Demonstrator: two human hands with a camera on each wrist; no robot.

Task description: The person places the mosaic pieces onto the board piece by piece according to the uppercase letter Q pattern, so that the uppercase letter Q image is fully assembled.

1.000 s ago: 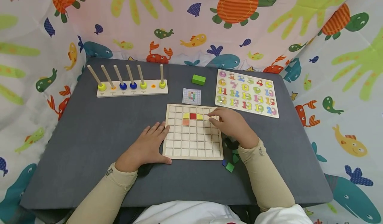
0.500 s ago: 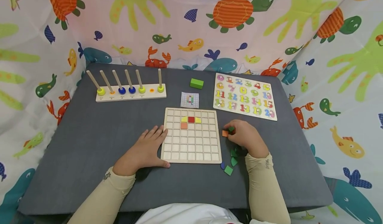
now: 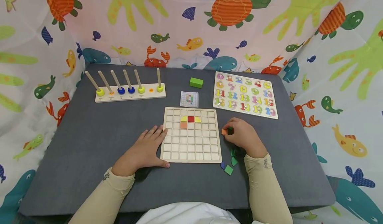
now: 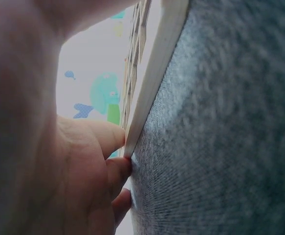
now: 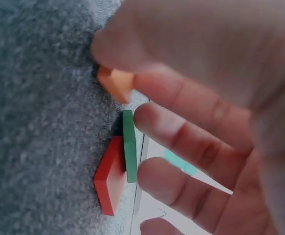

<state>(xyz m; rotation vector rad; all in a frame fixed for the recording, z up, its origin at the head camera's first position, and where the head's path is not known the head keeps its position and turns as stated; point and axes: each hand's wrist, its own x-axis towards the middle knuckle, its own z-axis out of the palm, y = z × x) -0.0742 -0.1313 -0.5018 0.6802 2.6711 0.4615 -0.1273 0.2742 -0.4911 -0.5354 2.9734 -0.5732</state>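
Observation:
A wooden grid board (image 3: 191, 147) lies flat on the table. Its upper rows hold two yellow tiles (image 3: 197, 119), a red tile (image 3: 191, 118) and an orange tile (image 3: 184, 125). My left hand (image 3: 143, 152) rests at the board's left edge, fingers spread, fingertips touching the rim. Right of the board, my right hand (image 3: 243, 135) pinches another orange tile (image 5: 117, 87) between thumb and forefinger. In the right wrist view, a green tile (image 5: 129, 147) and a red tile (image 5: 110, 176) stand close by the other fingertips, the green one partly over the red.
Several green tiles (image 3: 228, 170) and a blue piece (image 3: 222, 165) lie below the right hand. Behind the board are a pattern card (image 3: 189, 99), a green block (image 3: 195, 82), a number board (image 3: 245, 94) and a peg stand (image 3: 130, 96).
My right hand has left the board's upper right, moved right and down to the loose tiles, and taken hold of an orange tile. The left hand stays at the board's edge.

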